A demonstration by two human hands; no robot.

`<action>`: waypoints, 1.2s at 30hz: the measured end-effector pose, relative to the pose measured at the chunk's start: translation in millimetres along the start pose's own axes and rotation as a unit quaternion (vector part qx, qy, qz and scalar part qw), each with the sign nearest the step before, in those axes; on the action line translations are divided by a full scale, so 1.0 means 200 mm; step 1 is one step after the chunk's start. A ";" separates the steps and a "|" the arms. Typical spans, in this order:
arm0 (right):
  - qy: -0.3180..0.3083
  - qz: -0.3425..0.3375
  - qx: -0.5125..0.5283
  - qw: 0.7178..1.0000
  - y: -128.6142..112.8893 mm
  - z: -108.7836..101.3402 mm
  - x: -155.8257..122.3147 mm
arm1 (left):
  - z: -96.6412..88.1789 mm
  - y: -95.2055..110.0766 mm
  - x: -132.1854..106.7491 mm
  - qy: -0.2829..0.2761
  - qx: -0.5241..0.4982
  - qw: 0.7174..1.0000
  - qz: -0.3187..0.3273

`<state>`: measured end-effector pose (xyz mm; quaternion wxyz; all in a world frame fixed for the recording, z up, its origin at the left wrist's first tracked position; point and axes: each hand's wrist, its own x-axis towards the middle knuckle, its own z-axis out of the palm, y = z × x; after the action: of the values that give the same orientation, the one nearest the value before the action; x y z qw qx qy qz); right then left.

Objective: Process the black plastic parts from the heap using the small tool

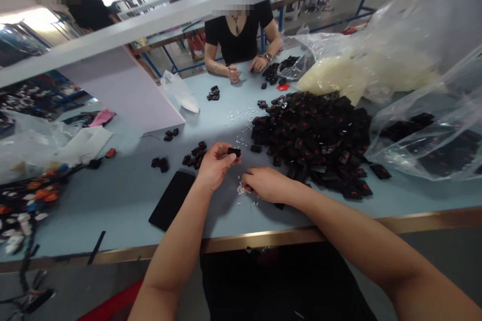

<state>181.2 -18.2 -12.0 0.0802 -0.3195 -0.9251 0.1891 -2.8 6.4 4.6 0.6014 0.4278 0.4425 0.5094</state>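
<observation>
Between the thumb and fingers of my left hand [217,164] is a small black plastic housing [234,152], held just above the table. My right hand [265,184] rests low at a small pile of tiny white pieces [241,189], its fingertips bent together over them; whether a piece is pinched there is hidden. More white pieces [241,113] lie scattered farther back. Right of my hands rises a large heap of black housings [312,135], some with red marks. Several loose black housings [196,154] sit just left of my left hand.
A black flat tablet-like slab [173,199] lies left of my left forearm. Across the table a person in black [241,35] handles small parts. Clear plastic bags [433,135] stand at the right. Cables with orange connectors [41,193] crowd the left end, and a white shelf panel [128,88] stands behind.
</observation>
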 end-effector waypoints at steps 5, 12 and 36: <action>-0.003 -0.003 -0.010 1.000 0.00 0.00 0.01 | 0.01 0.00 -0.01 -0.010 -0.016 1.000 0.016; 0.012 -0.002 0.012 1.000 0.00 0.01 0.00 | 0.01 -0.01 0.00 -0.016 -0.016 1.000 0.022; 0.198 0.115 0.434 0.871 0.08 -0.09 0.01 | 0.01 -0.02 0.00 -0.034 -0.005 0.999 0.034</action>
<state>194.3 -0.1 -1.6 0.3699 -0.3873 -0.6715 0.5121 -0.4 5.3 1.5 0.6006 0.4568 0.4042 0.5169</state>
